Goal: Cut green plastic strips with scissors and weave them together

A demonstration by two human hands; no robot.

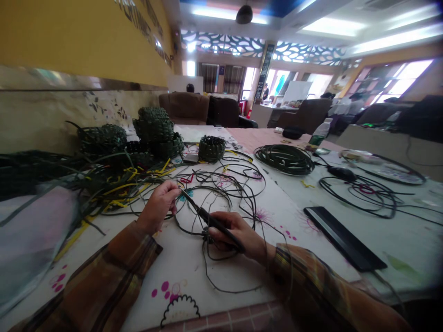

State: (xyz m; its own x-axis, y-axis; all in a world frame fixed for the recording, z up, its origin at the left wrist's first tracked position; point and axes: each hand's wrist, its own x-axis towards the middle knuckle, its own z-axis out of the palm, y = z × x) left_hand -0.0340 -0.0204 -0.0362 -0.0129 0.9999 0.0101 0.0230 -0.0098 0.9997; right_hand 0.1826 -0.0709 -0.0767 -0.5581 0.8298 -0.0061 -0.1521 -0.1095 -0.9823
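Above the table (180, 260), left hand (159, 206) pinching strip (188, 198), right hand (245, 236) gripping tool (220, 225).

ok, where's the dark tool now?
The dark tool is in the right hand, lower middle of the head view, its far end by the dark strip in the left hand.

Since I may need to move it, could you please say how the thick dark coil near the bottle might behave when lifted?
The thick dark coil is probably springy, since its loops hold a rounded shape. It could spread if lifted by one strand, as many loops are stacked. Lying flat, it seems unlikely to tip.
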